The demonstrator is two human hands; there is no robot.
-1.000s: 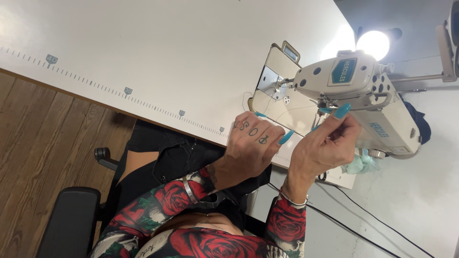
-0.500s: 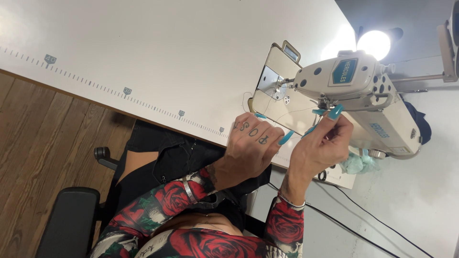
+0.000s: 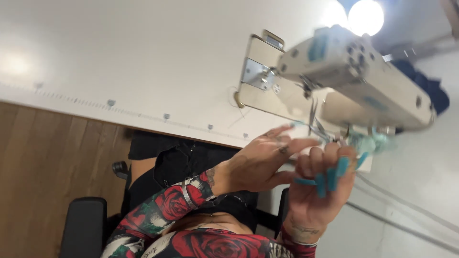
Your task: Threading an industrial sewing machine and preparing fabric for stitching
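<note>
Scissors [image 3: 314, 120], small, metal, thin-bladed: held upright between the two hands, just below the head of the sewing machine [image 3: 356, 79], blades pointing up toward it; image blurred, so the exact grip on the handles cannot be told. Right hand [image 3: 319, 191]: raised at lower right, palm toward the camera, fingers curled loosely, long teal nails, fingertips at the scissors' lower end; whether it clamps them cannot be told. Left hand [image 3: 258, 162]: just left of the right hand and touching or nearly touching it, fingers stretched out flat toward the scissors, not closed on anything visible. Sewing machine: cream-coloured, industrial type, lying across the upper right, its metal bed plate [image 3: 260, 79] at its left end. Table [image 3: 119, 62]: white, broad, filling the upper left, a ruled measuring strip [image 3: 119, 107] along its near edge. Lamp [image 3: 366, 16]: bright, round, at top right. Sleeves [image 3: 167, 210]: dark, printed with red roses. Chair armrest [image 3: 83, 229]: black, lower left, above a wooden floor [image 3: 38, 167].
</note>
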